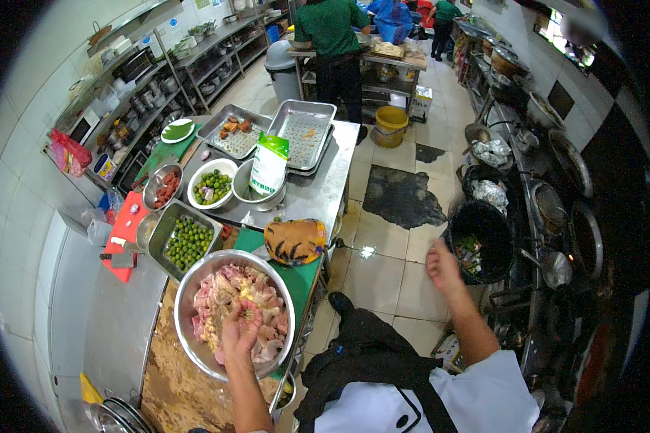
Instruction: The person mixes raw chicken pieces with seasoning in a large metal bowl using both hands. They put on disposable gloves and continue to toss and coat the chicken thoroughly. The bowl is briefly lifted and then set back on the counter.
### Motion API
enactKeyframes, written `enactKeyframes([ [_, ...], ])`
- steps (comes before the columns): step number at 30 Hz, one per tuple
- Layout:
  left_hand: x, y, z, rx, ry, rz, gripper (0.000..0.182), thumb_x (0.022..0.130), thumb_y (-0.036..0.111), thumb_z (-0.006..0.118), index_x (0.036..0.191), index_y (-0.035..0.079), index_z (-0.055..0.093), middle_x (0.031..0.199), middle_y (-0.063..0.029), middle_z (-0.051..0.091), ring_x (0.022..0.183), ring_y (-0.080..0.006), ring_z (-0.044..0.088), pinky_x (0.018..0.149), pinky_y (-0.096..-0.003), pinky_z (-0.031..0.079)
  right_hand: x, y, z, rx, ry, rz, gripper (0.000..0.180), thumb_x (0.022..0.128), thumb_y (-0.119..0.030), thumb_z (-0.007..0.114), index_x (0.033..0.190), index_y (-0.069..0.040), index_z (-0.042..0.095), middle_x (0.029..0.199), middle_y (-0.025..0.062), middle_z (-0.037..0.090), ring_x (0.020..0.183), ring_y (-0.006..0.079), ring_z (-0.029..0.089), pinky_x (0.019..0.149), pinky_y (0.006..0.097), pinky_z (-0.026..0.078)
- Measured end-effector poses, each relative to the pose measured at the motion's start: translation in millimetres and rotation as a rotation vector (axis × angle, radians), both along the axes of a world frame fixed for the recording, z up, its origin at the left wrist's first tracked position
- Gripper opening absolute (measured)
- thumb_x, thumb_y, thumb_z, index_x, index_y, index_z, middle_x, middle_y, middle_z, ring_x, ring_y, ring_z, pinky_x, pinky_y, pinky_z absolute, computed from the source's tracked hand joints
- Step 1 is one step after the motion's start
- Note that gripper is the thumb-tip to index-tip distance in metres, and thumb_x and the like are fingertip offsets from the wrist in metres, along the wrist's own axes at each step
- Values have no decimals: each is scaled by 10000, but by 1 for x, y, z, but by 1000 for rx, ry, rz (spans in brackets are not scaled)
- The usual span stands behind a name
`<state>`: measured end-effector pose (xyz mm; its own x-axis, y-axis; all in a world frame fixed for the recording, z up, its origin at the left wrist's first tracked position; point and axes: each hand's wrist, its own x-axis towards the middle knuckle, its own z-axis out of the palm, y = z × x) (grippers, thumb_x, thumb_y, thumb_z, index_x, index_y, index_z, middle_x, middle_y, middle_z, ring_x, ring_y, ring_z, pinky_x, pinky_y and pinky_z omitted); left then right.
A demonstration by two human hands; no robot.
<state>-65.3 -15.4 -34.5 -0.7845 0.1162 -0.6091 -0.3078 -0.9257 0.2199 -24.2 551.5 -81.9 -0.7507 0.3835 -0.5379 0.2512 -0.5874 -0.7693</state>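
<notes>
My left hand (240,329) is palm up and cupped over a large steel bowl (182,330) of raw chicken pieces (222,289). Small pale-green bits appear to lie in its palm; the fingers are partly curled. Yellowish minced bits, perhaps garlic or ginger, cover part of the chicken. Out to the right, my right hand (443,268) is blurred beside the rim of a black bin (498,233) holding food scraps (468,254). Its fingers look curled, and whether anything is in them is unclear. Behind the bowl sits a deep steel pan of green calamansi (188,242).
A patterned cloth (295,242) lies on a green board (303,279). A cleaver (120,260) rests on a red board (123,224). Steel trays (303,119) stand farther back. Woks (550,208) line the right side. A person in green (327,32) stands beyond the table.
</notes>
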Motion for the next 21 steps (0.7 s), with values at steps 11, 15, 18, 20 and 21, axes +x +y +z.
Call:
enactKeyframes([
  [11, 39, -4, 8, -423, 203, -62, 180, 1050, 214, 559, 1056, 40, 607, 963, -78, 631, 921, -221, 629, 852, -368, 569, -17, -169, -7, 685, 21, 795, 339, 1039, -363, 596, 1077, -53, 727, 827, 68, 691, 529, 126, 581, 433, 287, 430],
  [15, 69, 16, -11, -333, 161, -31, 196, 1041, 224, 574, 1087, 40, 622, 983, -76, 655, 919, -220, 635, 858, -373, 568, -42, -302, 55, 344, 290, 1425, 420, 1057, -445, 569, 1171, -56, 678, 894, 97, 707, 735, 186, 645, 638, 396, 539],
  [18, 84, 13, -16, -295, 140, -9, 197, 1035, 212, 574, 1127, 51, 643, 1038, -74, 683, 957, -224, 654, 890, -387, 574, -38, -375, 86, 399, 565, 1538, 432, 1053, -424, 551, 1159, -14, 636, 899, 183, 698, 757, 312, 683, 705, 479, 546],
  [20, 93, 8, -16, -286, 158, 78, 250, 1048, 229, 534, 1189, 67, 661, 1144, -67, 707, 1067, -231, 676, 941, -401, 574, -31, -409, 93, 746, 813, 1534, 418, 1035, -389, 556, 1111, 14, 639, 911, 236, 689, 755, 381, 684, 701, 506, 541],
  [21, 97, 4, -14, -318, 139, 127, 269, 1049, 239, 522, 1200, 65, 660, 1163, -70, 707, 1089, -237, 675, 945, -405, 574, -28, -417, 92, 834, 846, 1556, 406, 1020, -369, 559, 1097, 21, 643, 929, 251, 686, 788, 406, 681, 722, 514, 539],
])
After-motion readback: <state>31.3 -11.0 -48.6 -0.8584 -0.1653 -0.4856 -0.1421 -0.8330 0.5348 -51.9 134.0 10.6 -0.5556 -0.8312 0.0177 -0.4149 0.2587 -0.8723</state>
